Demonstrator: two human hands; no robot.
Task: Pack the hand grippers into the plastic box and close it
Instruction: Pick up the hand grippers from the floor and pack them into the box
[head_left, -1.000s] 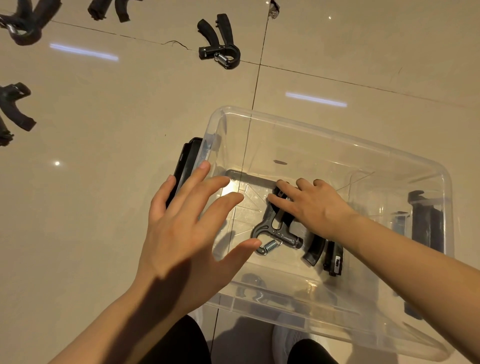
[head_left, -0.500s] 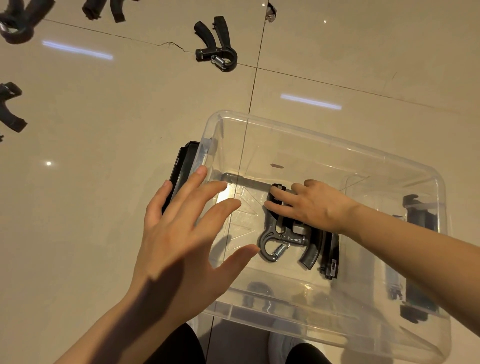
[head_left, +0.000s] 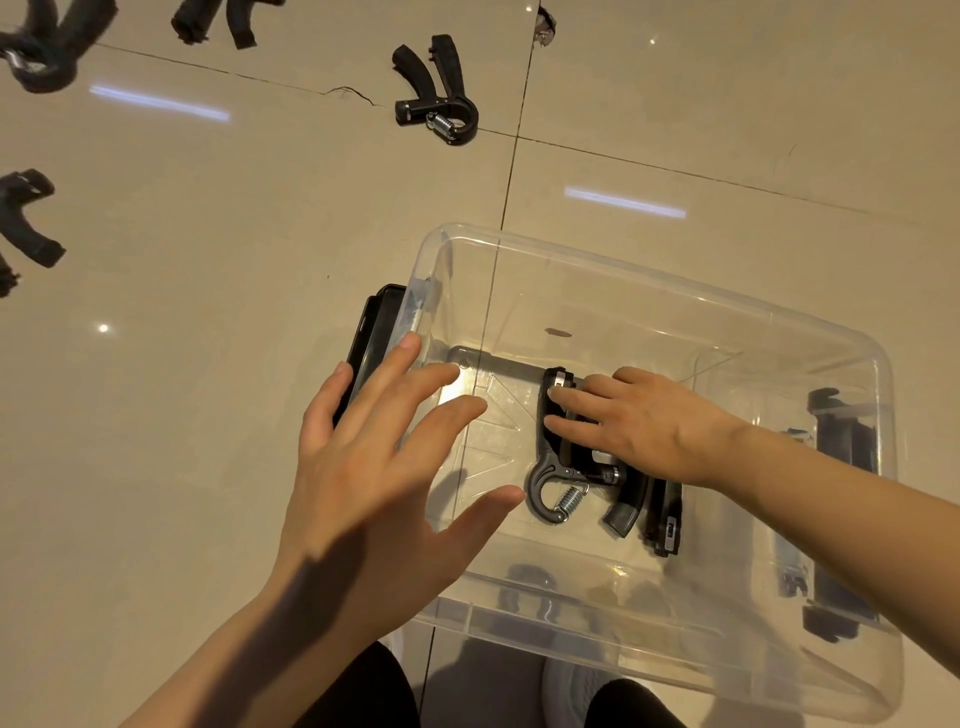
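A clear plastic box (head_left: 613, 260) stands open on the tiled floor. Inside it lies a black hand gripper (head_left: 556, 483) with a steel spring, and a second black gripper (head_left: 665, 525) lies beside it on the right. My right hand (head_left: 644, 421) reaches into the box and lies flat on the first gripper's handles, fingers resting on them. My left hand (head_left: 384, 457) hovers with fingers spread over the box's left rim, holding nothing. Another hand gripper (head_left: 436, 88) lies on the floor beyond the box.
Several more black grippers lie at the far left (head_left: 31, 223) and top left (head_left: 47, 47) of the floor. A black latch handle (head_left: 371, 327) hangs on the box's left side, another (head_left: 841, 441) on the right. My knees and a white shoe (head_left: 566, 686) are below the box.
My right hand has turned the gripper inside the box so its spring end points toward me, and shifted it slightly right beside the second one. My left hand has barely moved.
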